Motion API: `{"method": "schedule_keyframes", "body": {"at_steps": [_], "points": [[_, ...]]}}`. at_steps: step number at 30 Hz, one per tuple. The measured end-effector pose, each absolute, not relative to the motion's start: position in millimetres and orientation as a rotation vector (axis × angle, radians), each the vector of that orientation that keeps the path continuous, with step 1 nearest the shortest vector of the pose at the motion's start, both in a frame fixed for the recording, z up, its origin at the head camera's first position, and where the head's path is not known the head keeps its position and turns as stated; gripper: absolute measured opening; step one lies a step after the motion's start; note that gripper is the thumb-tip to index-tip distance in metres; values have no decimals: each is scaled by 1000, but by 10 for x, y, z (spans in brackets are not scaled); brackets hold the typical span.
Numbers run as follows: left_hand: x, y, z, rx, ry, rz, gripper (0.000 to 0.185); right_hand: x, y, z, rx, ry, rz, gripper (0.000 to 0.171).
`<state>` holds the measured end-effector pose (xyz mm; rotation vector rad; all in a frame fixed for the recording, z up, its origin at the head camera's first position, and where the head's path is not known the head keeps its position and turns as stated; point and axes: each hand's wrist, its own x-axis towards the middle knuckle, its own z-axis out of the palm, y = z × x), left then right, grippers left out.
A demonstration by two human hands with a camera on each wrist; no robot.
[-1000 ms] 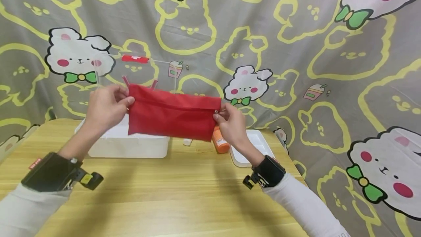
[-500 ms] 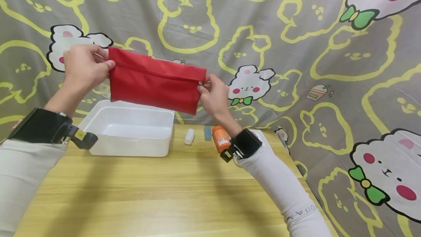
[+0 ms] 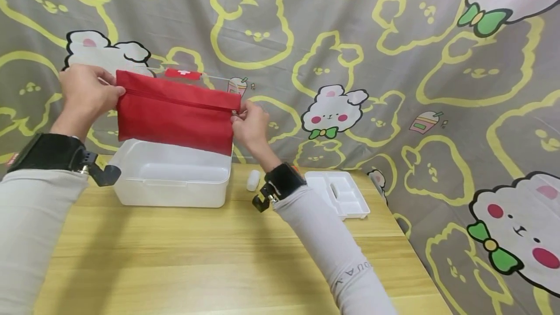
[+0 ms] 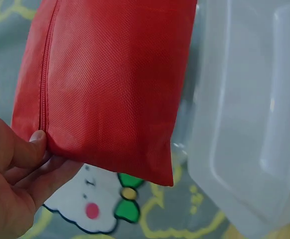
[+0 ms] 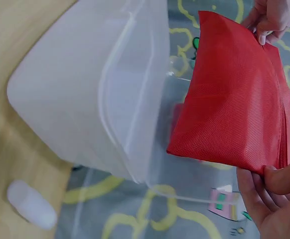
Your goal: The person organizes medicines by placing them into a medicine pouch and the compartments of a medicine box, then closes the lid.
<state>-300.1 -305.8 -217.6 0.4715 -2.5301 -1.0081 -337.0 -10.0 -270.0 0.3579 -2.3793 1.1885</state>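
A red zipped fabric pouch [image 3: 175, 115] hangs stretched out between both hands, its zip running along the upper part. My left hand [image 3: 87, 94] pinches the upper left corner, thumb in front. At the other end, by the zip pull, my right hand [image 3: 253, 128] pinches the edge. Below the pouch stands a white plastic box [image 3: 170, 196] with its top uncovered; the pouch's lower edge overlaps the rear rim in the head view. In the right wrist view the pouch [image 5: 229, 99] is apart from the box wall [image 5: 60, 99].
A clear lid with a red cross label [image 3: 183, 74] stands upright behind the box. Right of the box lies a small white bottle [image 3: 253, 180]. A white compartment tray [image 3: 350, 198] sits farther right, partly behind my right forearm. A patterned curtain [image 3: 332, 8] hangs behind the table.
Both hands have raised the pouch, then carried it left over the box. The lid's red cross label shows again. My right wrist now covers most of the orange bottle.
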Motion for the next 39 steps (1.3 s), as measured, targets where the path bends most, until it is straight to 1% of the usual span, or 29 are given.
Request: {"method": "schedule_keyframes", "body": {"at_steps": [8, 15, 17, 19, 23, 24, 30, 37, 39], "points": [[-2994, -3153, -2531, 512, -2571, -967, 43, -3381, -350, -3056, 294, -2466, 1119, 7], [-2968, -3213, -2777, 511, -2592, -915, 36, -3321, -442, -3256, 364, -2529, 1067, 21], [-2982, -3222, -2830, 503, -2609, -885, 35, -3313, -444, -3289, 379, -2540, 1038, 23], [-2998, -3220, -2868, 494, -2624, -851, 33, -3312, -439, -3319, 383, -2558, 998, 21], [-3025, -3185, -2918, 470, -2626, -838, 32, -3314, -426, -3378, 349, -2589, 1018, 9], [-3029, -3170, -2928, 464, -2623, -844, 31, -3313, -423, -3390, 332, -2601, 1030, 8], [-3029, -3108, -2956, 436, -2621, -871, 30, -3302, -415, -3420, 258, -2640, 1072, 23], [-3039, -3125, -2976, 424, -2653, -842, 25, -3286, -400, -3379, 277, -2668, 1051, 22], [-3033, -3134, -2991, 425, -2661, -848, 26, -3269, -407, -3365, 281, -2695, 1044, 25]]}}
